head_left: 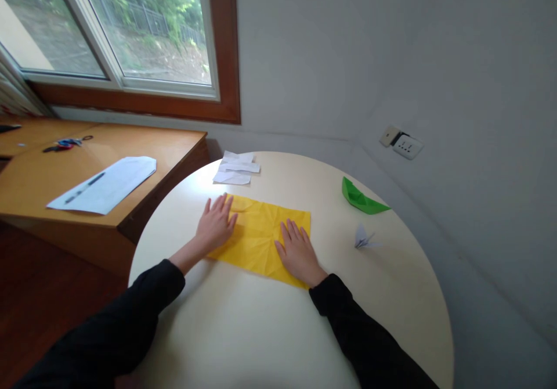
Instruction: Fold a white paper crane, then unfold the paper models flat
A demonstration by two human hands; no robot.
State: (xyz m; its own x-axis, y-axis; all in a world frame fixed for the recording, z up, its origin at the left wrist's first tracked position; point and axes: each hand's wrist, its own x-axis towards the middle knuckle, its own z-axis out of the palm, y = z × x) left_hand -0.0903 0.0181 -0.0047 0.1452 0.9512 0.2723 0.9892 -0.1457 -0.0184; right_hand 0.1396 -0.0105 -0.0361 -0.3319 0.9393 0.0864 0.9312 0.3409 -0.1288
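A yellow sheet of paper [256, 238], marked with many crease lines, is spread out on the round white table [243, 325]. My left hand [215, 224] rests on the sheet's left end, fingers apart, covering part of that edge. On the right part of the paper lies my right hand [298, 252], flat with its fingers stretched out. Neither hand grips anything. To the right of the sheet stand a green paper boat [363, 197] and, nearer to me, a small white folded paper figure [362, 238].
White paper pieces [237, 168] lie at the table's back edge. On the brown desk [174, 145] at left are a white sheet [117, 183] with a pen [85, 187] on it and scissors [69, 143]. A wall socket [408, 145] is at right.
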